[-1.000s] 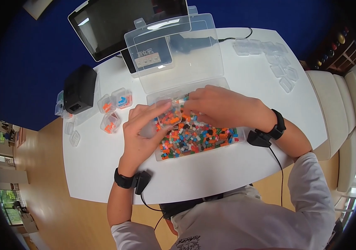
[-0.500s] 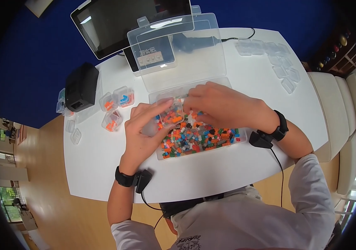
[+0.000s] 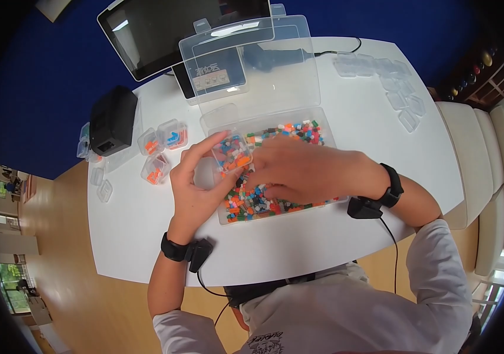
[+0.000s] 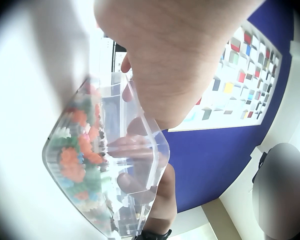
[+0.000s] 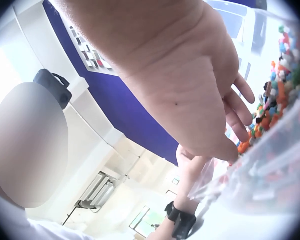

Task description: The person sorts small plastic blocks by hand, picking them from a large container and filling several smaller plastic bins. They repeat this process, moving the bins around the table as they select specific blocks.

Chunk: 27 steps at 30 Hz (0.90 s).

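Observation:
Small mixed-colour building bricks [image 3: 290,130] fill the large clear plastic bin [image 3: 328,133], seen through its wall in both wrist views. At its left side, my left hand [image 3: 193,186] grips a small clear plastic box [image 3: 241,143] between thumb and fingers, over the bin's left end. Orange and other coloured bricks show in or through that box. My right hand [image 3: 317,171] reaches over the middle of the bin, fingers down among the bricks. In the right wrist view its fingers [image 5: 237,117] are loosely bent and apart from the thumb, right at the bricks.
The bin's clear lid [image 3: 264,88] stands raised behind it, before a monitor [image 3: 187,35]. Small boxes with orange bricks [image 3: 156,171] and blue bricks [image 3: 172,135] sit at left, near a black device [image 3: 113,121]. Several clear boxes [image 3: 396,88] lie at back right.
My right hand has moved from the bin's back part toward its front, uncovering bricks at the back. My left hand still holds the small box, now tilted differently.

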Motion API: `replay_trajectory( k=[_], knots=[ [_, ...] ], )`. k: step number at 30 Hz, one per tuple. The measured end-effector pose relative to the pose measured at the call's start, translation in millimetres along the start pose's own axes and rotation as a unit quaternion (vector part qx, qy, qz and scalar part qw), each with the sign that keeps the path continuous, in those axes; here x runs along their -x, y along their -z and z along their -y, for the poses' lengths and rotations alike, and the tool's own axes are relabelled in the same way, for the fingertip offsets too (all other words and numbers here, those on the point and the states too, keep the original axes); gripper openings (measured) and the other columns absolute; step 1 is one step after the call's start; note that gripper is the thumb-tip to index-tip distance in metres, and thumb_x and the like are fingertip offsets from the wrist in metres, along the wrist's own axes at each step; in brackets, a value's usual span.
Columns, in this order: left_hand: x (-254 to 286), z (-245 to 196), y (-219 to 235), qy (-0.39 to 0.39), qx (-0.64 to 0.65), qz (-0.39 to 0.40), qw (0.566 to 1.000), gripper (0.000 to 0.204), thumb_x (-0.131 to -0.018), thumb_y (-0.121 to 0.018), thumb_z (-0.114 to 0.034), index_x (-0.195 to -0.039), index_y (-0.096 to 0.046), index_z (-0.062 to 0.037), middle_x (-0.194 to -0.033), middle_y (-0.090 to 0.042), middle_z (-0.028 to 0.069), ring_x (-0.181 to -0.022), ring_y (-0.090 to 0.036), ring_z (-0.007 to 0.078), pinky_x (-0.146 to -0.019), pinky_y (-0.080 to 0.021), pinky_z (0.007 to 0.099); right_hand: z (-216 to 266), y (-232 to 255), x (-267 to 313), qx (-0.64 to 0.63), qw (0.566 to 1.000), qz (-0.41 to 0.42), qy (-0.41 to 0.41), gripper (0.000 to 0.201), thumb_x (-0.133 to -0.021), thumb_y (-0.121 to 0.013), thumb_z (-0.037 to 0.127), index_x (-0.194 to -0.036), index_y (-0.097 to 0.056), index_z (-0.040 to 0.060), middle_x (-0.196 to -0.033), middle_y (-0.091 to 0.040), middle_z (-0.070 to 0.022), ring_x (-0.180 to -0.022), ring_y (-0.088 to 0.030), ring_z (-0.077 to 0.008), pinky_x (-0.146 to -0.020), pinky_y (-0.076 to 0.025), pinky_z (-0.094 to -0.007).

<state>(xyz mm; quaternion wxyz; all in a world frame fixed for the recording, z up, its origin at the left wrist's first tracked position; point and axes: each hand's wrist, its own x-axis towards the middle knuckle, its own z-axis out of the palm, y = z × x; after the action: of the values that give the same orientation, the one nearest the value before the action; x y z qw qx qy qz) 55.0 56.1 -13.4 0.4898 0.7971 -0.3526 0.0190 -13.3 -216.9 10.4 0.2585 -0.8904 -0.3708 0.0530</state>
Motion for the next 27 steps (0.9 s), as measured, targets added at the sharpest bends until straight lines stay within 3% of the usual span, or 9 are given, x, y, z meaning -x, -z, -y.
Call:
replay_trajectory(
  k=[4,15,18,20,24,26,27],
  knots=[
    [0,7,-3,-0.018,0.026,-0.071,0.997,0.067,-0.086,-0.094,0.002,-0.149,-0.074,-0.0021,-0.151,-0.076,0.0134,-0.141,-0.069,0.0249,-0.123,-0.051,0.0431,1,-18,-3,0.039,0.999,-0.011,0.030,0.033,-0.105,-0.082,0.020,-0.136,-0.078,0.0135,-0.119,-0.065,-0.0090,-0.119,-0.063,-0.0303,-0.109,-0.048,-0.0484],
    [0,2,-3,-0.015,0.027,-0.061,0.998,0.064,-0.087,-0.093,0.001,-0.148,-0.075,-0.0044,-0.150,-0.078,0.0108,-0.134,-0.071,0.0205,-0.117,-0.053,0.0394,-1,-14,-6,0.171,0.984,-0.024,0.033,0.025,-0.100,-0.073,0.009,-0.124,-0.080,0.0076,-0.121,-0.069,-0.0075,-0.120,-0.065,-0.0241,-0.100,-0.050,-0.0411],
    [0,1,-3,0.006,0.045,-0.065,0.997,0.065,-0.086,-0.093,0.001,-0.148,-0.076,-0.0047,-0.147,-0.079,0.0080,-0.125,-0.070,0.0177,-0.126,-0.049,0.0430,-4,-18,-7,0.185,0.980,-0.053,0.051,0.022,-0.100,-0.072,0.009,-0.120,-0.080,0.0056,-0.121,-0.069,-0.0071,-0.119,-0.065,-0.0245,-0.099,-0.050,-0.0410],
    [0,1,-2,0.000,0.021,-0.056,0.998,0.065,-0.084,-0.094,0.000,-0.146,-0.077,-0.0051,-0.144,-0.080,0.0047,-0.113,-0.068,0.0149,-0.136,-0.039,0.0476,-4,-19,-7,0.192,0.978,-0.060,0.055,0.021,-0.099,-0.073,0.009,-0.119,-0.080,0.0051,-0.120,-0.069,-0.0072,-0.118,-0.065,-0.0247,-0.099,-0.050,-0.0409],
    [0,4,-3,0.006,0.025,-0.057,0.998,0.064,-0.083,-0.094,0.000,-0.145,-0.078,-0.0053,-0.142,-0.080,0.0026,-0.106,-0.064,0.0133,-0.142,-0.031,0.0510,-4,-20,-8,0.211,0.974,-0.075,0.048,0.016,-0.097,-0.075,0.008,-0.111,-0.080,0.0039,-0.111,-0.069,-0.0078,-0.111,-0.066,-0.0253,-0.098,-0.050,-0.0410],
    [-2,7,-3,-0.041,-0.010,-0.066,0.997,0.067,-0.085,-0.096,-0.006,-0.150,-0.078,-0.0083,-0.135,-0.084,0.0038,-0.094,-0.067,0.0090,-0.095,-0.058,0.0289,-7,-23,-9,0.216,0.972,-0.083,0.048,0.014,-0.096,-0.076,0.007,-0.109,-0.080,0.0036,-0.108,-0.069,-0.0081,-0.109,-0.067,-0.0256,-0.097,-0.051,-0.0414],
    [-2,7,-3,-0.042,-0.009,-0.065,0.997,0.067,-0.085,-0.096,-0.006,-0.150,-0.078,-0.0083,-0.135,-0.084,0.0038,-0.094,-0.067,0.0090,-0.095,-0.058,0.0289,-8,-24,-10,0.221,0.970,-0.092,0.048,0.012,-0.095,-0.076,0.007,-0.106,-0.080,0.0034,-0.105,-0.070,-0.0083,-0.106,-0.067,-0.0259,-0.097,-0.051,-0.0418]
  ],
)
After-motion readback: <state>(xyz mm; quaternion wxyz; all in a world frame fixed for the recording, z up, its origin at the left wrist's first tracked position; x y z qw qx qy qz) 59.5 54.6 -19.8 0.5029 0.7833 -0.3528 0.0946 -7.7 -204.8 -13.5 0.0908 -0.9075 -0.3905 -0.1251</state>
